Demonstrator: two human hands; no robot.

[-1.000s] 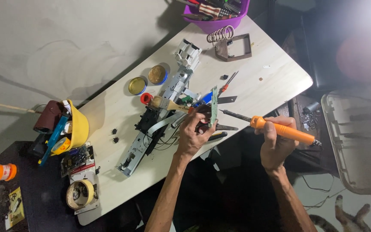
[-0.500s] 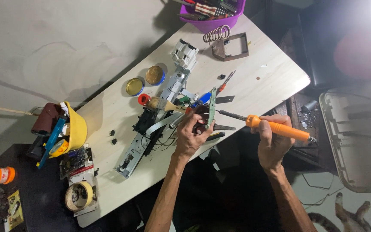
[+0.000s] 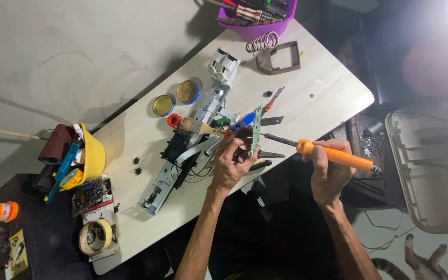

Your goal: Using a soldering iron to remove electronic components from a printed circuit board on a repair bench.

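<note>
Holding a green circuit board (image 3: 256, 130) upright on edge over the worktop (image 3: 333, 93), the left hand (image 3: 232, 163) is keeping its grip closed around it, while the right hand (image 3: 329, 173) is gripping an orange soldering iron (image 3: 333, 154), its tip touching the board beside a paintbrush (image 3: 195, 126).

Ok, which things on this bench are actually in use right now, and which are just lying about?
In use:
- green circuit board, held on edge by the left hand
- orange soldering iron, gripped by the right hand, tip towards the board

Lying about:
- paintbrush
- two round tins
- purple tool tub
- yellow bowl
- tape roll
- coiled iron stand
</note>
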